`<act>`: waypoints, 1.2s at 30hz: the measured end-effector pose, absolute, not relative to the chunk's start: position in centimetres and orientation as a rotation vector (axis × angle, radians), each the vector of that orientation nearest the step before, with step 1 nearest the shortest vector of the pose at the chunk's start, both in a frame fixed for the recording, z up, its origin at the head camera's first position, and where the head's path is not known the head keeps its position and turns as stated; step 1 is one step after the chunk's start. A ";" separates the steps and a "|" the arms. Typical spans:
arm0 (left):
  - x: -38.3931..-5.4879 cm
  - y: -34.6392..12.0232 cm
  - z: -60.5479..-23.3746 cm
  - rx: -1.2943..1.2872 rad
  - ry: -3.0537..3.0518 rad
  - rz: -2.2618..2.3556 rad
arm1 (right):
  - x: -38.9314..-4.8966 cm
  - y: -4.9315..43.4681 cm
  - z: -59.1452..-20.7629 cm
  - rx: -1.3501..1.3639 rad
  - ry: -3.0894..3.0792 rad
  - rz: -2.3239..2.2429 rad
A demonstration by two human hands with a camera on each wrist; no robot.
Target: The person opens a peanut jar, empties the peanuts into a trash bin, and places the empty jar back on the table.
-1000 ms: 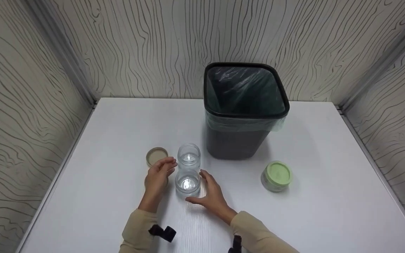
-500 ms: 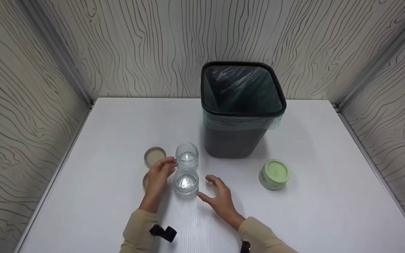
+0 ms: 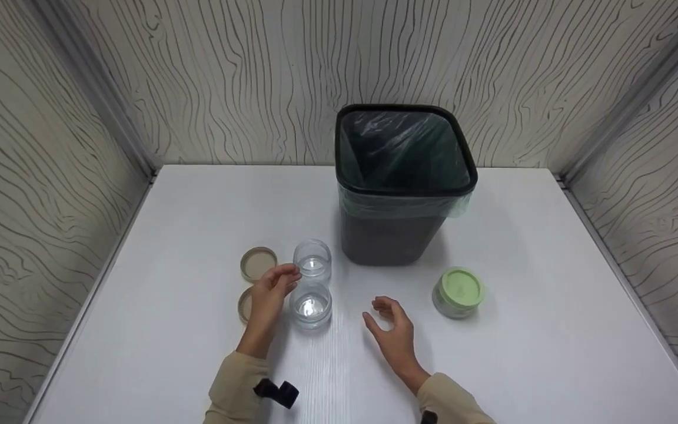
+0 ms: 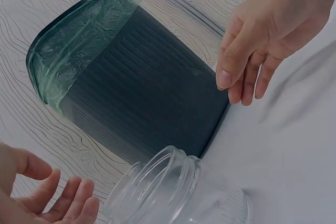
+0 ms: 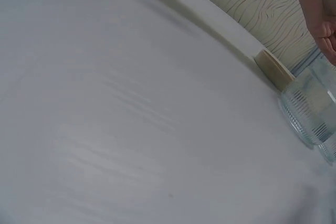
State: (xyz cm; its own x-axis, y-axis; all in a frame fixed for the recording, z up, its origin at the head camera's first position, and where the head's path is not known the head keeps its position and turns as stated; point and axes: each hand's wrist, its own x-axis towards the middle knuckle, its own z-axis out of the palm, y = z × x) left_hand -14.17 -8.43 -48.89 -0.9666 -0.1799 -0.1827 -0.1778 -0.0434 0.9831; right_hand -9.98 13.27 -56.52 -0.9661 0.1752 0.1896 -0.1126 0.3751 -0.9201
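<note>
Two clear jars without lids stand one behind the other, the near jar (image 3: 311,307) and the far jar (image 3: 312,259). Just left of them hovers my left hand (image 3: 268,297), fingers loosely bent and holding nothing. Beneath and beside it lie two tan lids, a far lid (image 3: 258,263) and a near lid (image 3: 245,305) that is partly covered by the hand. My right hand (image 3: 396,334) is apart from the jars on their right, thumb and fingers spread in a loose curve around nothing. Farther right stands a jar with a green lid (image 3: 461,287).
A dark bin (image 3: 389,235) lined with a green translucent bag stands behind the jars, towards the back of the white table (image 3: 221,206). Patterned panels (image 3: 256,76) enclose the table at the back and on both sides.
My right hand has drawn away from the near jar towards the right, from around its side to apart from it. The left hand has barely moved.
</note>
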 end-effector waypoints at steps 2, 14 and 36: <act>-14.1 -8.3 -48.9 0.396 -2.172 -2.230 | -10.0 13.5 -56.6 -0.077 -2.374 1.608; -13.8 -7.5 -49.1 0.331 -2.213 -2.181 | -10.0 15.5 -56.6 -0.058 -2.147 1.384; -12.8 -6.1 -49.3 0.076 -2.301 -1.976 | -12.0 21.8 -54.1 0.119 -2.217 0.879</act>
State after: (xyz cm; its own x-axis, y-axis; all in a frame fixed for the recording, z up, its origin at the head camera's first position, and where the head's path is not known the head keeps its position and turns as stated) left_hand -12.81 -6.07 -49.26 -0.9930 -0.1074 0.0487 0.0319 0.1529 0.9877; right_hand -12.03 21.79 -54.14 -0.7244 0.1723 0.6675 -0.3318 0.7616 -0.5567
